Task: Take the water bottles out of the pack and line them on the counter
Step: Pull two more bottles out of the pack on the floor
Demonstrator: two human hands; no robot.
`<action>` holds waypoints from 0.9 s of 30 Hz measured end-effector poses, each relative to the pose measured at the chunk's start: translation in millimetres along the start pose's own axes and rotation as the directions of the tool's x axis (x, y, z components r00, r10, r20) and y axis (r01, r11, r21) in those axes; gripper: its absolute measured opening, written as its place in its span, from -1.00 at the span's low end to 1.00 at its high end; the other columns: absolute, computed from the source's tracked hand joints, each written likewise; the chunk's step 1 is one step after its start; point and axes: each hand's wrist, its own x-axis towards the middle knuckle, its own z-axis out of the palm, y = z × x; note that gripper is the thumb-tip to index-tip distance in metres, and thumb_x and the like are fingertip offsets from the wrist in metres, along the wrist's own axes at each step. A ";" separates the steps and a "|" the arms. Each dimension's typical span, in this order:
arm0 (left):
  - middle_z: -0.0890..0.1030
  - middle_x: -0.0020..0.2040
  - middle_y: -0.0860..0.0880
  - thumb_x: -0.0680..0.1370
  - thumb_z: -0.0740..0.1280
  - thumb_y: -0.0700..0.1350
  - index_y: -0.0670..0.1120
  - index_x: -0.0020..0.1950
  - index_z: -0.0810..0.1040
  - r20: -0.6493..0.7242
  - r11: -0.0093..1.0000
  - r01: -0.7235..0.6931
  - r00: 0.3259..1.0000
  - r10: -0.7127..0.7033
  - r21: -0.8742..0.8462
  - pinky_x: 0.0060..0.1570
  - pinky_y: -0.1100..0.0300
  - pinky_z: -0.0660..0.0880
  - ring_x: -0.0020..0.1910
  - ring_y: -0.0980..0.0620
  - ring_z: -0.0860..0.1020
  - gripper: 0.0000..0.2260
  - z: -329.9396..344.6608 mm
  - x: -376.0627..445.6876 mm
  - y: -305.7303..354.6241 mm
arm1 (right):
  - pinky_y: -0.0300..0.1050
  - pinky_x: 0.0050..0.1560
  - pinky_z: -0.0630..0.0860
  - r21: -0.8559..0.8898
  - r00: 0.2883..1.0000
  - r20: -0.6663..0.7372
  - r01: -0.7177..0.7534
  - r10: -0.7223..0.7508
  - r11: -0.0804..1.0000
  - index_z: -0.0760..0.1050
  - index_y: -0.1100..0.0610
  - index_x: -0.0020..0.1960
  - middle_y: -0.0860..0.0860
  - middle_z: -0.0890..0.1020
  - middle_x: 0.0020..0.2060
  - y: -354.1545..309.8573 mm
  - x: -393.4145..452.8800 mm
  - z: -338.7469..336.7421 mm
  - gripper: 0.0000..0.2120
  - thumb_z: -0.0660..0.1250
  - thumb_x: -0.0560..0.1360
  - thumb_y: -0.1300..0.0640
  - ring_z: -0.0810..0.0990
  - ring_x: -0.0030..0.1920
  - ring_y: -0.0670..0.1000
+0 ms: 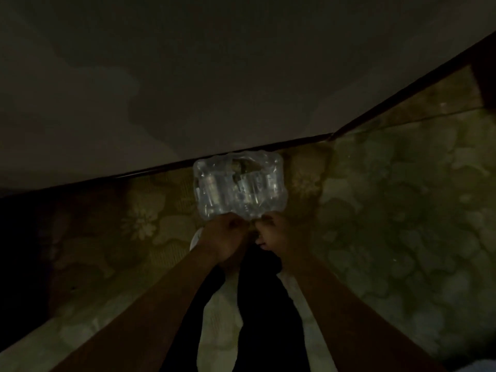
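A shrink-wrapped pack of clear water bottles lies on the floor against the foot of the wall, with a torn hole in the wrap at its far top. My left hand and my right hand are side by side at the pack's near edge, each with fingers curled and pinching the plastic wrap there. The bottles inside show only as pale glints in the dim light. No counter is in view.
A flower-patterned floor covering spreads left and right. A plain wall with a dark skirting strip runs behind the pack. My dark-clothed legs stand below the hands. A dark object sits at far right.
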 end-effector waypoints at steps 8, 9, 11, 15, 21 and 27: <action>0.64 0.12 -0.08 0.62 0.24 -0.02 -0.08 0.17 0.61 -0.048 1.000 0.008 0.999 -0.008 0.001 0.04 0.13 0.53 0.05 -0.05 0.61 -0.76 33.6 126.6 -19.1 | 0.19 0.09 0.59 0.026 0.999 0.002 0.044 -0.044 0.999 0.35 0.10 0.35 0.01 0.58 -0.07 8.4 142.3 -0.7 -0.59 0.33 0.53 0.12 0.63 0.01 0.13; 0.63 0.12 -0.09 0.63 0.24 -0.02 -0.09 0.19 0.61 -0.046 1.000 0.003 0.999 -0.004 -0.009 0.05 0.12 0.54 0.06 -0.06 0.61 -0.75 36.1 139.0 -18.9 | 0.20 0.08 0.59 -0.010 0.998 0.001 0.064 -0.064 0.998 0.37 0.10 0.33 0.07 0.59 0.02 6.9 156.4 -1.9 -0.60 0.34 0.53 0.12 0.63 0.03 0.13; 0.64 0.13 -0.14 0.63 0.25 -0.04 -0.14 0.21 0.60 -0.055 1.000 -0.005 0.998 0.005 -0.015 0.11 0.04 0.56 0.07 -0.10 0.62 -0.73 39.3 164.1 -21.8 | 0.10 0.10 0.58 -0.125 0.992 0.006 0.124 -0.124 0.984 0.40 0.12 0.31 0.08 0.58 0.11 6.1 184.1 -1.1 -0.65 0.32 0.55 0.12 0.60 0.04 0.09; 0.62 0.16 -0.19 0.64 0.23 -0.07 -0.20 0.22 0.59 -0.066 0.999 0.011 0.998 -0.009 0.034 0.10 0.12 0.50 0.13 -0.13 0.58 -0.71 39.5 210.0 -41.1 | -0.24 -0.14 0.43 -0.292 0.958 0.118 0.283 -0.260 0.913 0.47 0.14 0.28 0.01 0.56 0.02 -6.1 227.6 14.0 -0.72 0.25 0.57 0.19 0.54 0.00 -0.01; 0.59 0.16 -0.23 0.60 0.23 -0.12 -0.24 0.22 0.54 -0.054 0.995 0.019 0.998 -0.013 0.097 -0.12 0.19 0.39 0.12 -0.17 0.56 -0.73 49.2 286.7 -56.7 | -0.06 0.12 0.51 -0.441 0.909 0.205 0.416 -0.362 0.795 0.51 0.15 0.23 0.12 0.63 0.11 -15.2 307.9 44.4 -0.74 0.28 0.55 0.19 0.59 0.10 0.12; 0.57 0.21 -0.17 0.62 0.22 -0.12 -0.18 0.26 0.52 -0.062 0.992 0.097 0.994 -0.092 0.077 0.18 0.02 0.50 0.19 -0.14 0.55 -0.75 65.9 342.7 -75.5 | 0.06 0.17 0.52 -0.587 0.884 0.329 0.466 -0.331 0.662 0.55 0.14 0.15 0.09 0.63 0.07 -17.8 371.4 50.8 -0.77 0.26 0.52 0.18 0.59 0.04 0.11</action>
